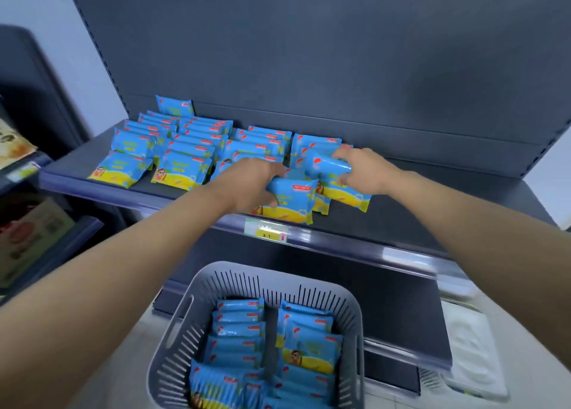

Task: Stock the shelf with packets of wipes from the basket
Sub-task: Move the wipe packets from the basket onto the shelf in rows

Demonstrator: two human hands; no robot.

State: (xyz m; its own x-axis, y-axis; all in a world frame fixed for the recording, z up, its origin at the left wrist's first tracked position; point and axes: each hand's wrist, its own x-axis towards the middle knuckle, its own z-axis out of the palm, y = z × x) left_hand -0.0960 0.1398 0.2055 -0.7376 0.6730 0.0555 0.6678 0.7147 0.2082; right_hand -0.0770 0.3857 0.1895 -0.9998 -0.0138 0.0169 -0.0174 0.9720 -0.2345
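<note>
From the head view, the step in hand looks like placing. The left hand (250, 183) curls round the near side of a blue-and-yellow plastic packet of wipes (290, 201), standing it at the front of the dark grey metal shelf (401, 223). The right hand (361, 170) grips a second, matching packet (335, 177) just beside it, fingers wrapped over its upper end. Both join the slanted rows of packets (185, 149) filling the shelf's left half.

Next, I judge, each packet needs settling against its row before release, then a reach down to the grey slotted plastic basket (191, 316), where more packets (241, 331) lie in two stacks.

The left packet sits close to the shelf's front lip, above the yellow price tag (267, 234), so it could tip off. Bare shelf lies open to the right, and the way down to the basket is unobstructed.
</note>
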